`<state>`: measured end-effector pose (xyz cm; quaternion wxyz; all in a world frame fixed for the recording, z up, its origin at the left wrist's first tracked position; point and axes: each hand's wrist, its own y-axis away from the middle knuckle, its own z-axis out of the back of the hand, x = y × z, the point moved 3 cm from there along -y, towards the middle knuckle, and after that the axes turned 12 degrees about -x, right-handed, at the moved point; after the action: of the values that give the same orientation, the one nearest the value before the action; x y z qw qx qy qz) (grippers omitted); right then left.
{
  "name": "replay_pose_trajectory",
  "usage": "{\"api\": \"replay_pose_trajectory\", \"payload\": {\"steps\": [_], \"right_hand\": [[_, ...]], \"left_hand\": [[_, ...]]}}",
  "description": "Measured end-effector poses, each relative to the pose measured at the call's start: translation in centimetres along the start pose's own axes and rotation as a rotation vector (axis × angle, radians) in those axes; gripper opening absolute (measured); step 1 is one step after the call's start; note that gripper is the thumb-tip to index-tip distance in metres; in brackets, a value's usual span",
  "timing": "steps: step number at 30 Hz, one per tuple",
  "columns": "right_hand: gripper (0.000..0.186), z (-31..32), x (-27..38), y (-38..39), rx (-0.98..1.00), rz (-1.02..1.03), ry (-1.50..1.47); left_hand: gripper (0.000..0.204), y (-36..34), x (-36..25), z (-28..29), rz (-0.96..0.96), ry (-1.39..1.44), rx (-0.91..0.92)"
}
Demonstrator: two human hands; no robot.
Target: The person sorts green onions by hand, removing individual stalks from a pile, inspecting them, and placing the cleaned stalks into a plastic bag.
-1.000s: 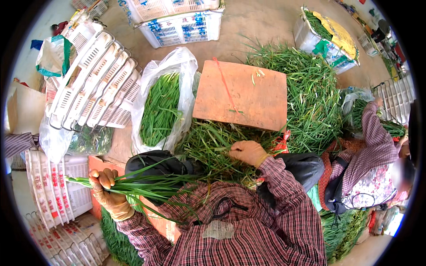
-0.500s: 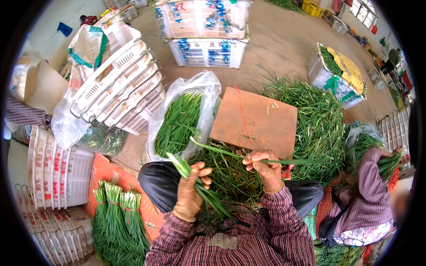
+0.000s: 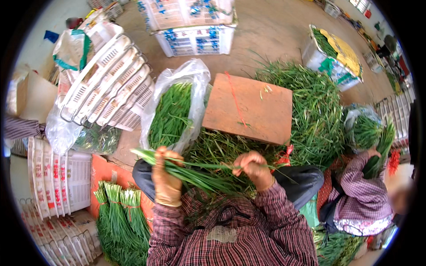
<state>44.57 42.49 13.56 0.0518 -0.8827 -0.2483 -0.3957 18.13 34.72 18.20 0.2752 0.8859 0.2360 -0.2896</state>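
Observation:
My left hand (image 3: 167, 175) is closed around a small bunch of green chives (image 3: 202, 179), pale stem ends pointing left and leaves trailing right over my lap. My right hand (image 3: 255, 168) is closed in a pinch on a long chive leaf (image 3: 211, 166), which stretches across to the bunch. Loose, tangled leaves (image 3: 222, 148) lie beneath and beyond my hands. Past them rests a brown board (image 3: 250, 108) with a red string (image 3: 235, 99) across it. Left of the board, a clear plastic bag (image 3: 202, 73) holds more chives (image 3: 171, 111).
A large chive heap (image 3: 315, 115) lies right of the board. Tied bundles (image 3: 122, 213) rest on an orange sheet (image 3: 103, 166) at my left. Stacked white crates (image 3: 113, 75) lean beyond. A filled crate (image 3: 330, 68) stands far right. Another person (image 3: 364, 190) sits at right, holding greens.
My left hand has moved left and away from my body, and its bunch now points more sideways. My right hand has shifted slightly left, bringing its leaf alongside the bunch. The view has shifted a little.

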Motion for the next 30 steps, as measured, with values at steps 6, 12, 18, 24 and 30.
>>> {"api": "replay_pose_trajectory", "payload": {"steps": [6, 12, 18, 24, 30], "right_hand": [[0.047, 6.8, -1.5, -1.7, -0.194, -0.206, 1.656], [0.027, 6.5, -11.5, -0.9, 0.473, -0.376, 1.959], [0.017, 9.7, -17.2, 0.3, 0.508, -0.098, 2.103], [0.022, 7.4, -10.7, -1.8, 0.167, -0.050, 1.816], [0.023, 6.0, -4.4, -2.8, -0.125, -0.262, 1.258]], "left_hand": [[0.026, -1.0, -12.4, 6.7, -0.465, 0.022, -0.156], [0.020, 0.9, -16.4, 8.5, -0.578, 0.084, -0.161], [0.022, 0.9, -16.7, 8.1, -0.450, 0.172, 0.039], [0.025, 1.0, -16.2, 8.6, -0.449, 0.205, 0.042], [0.027, 0.6, -13.3, 6.2, -0.435, 0.208, -0.049]]}}
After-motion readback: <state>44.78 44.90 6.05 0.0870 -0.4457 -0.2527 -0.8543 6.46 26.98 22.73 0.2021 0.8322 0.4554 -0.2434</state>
